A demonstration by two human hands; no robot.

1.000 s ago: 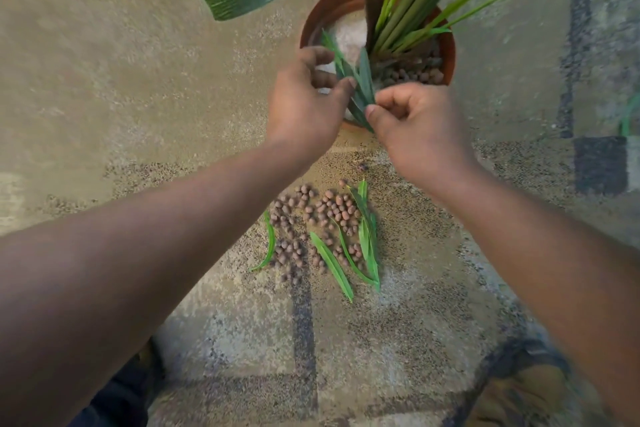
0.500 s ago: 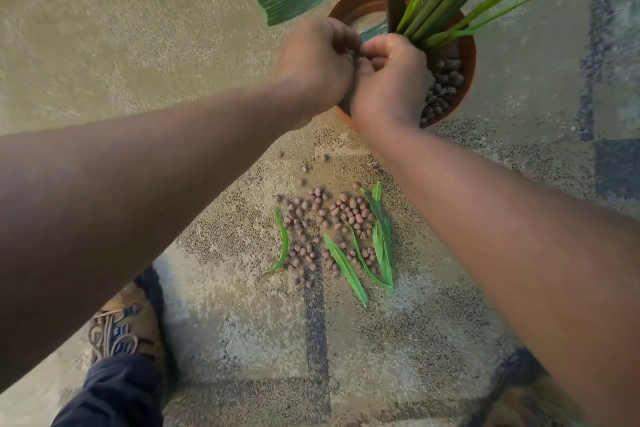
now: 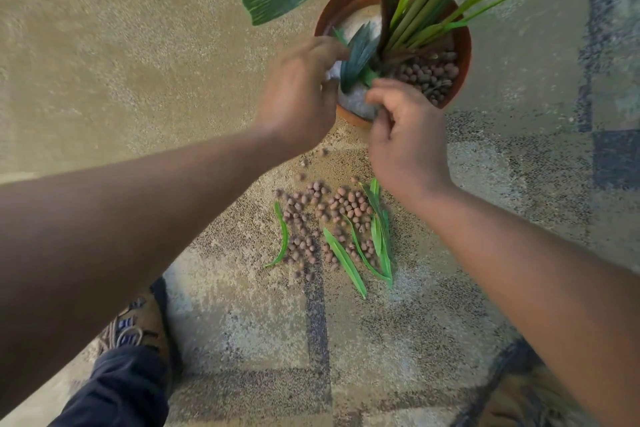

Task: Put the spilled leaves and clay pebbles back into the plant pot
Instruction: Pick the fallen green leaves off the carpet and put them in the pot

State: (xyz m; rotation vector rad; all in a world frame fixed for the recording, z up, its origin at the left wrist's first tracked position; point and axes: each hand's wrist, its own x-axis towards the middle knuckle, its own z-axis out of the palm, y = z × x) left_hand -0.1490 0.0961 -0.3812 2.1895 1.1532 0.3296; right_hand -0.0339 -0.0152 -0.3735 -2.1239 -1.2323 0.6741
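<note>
Leaves going into the pot, pebbles waiting on the rug

Both hands work at the near rim of the plant pot (image 3: 464, 55): left hand (image 3: 298, 94) and right hand (image 3: 405, 135) have fingers curled loosely beside a bunch of dark leaves (image 3: 358, 55) lying inside; whether either pinches them I cannot tell. Next up, I reckon: reach down for the spilled leaves (image 3: 346, 262) and clay pebbles (image 3: 349, 206) lying mid-rug (image 3: 104, 62), just short of the pot. A shoe (image 3: 135, 329) shows at the rug's near edge.
</note>
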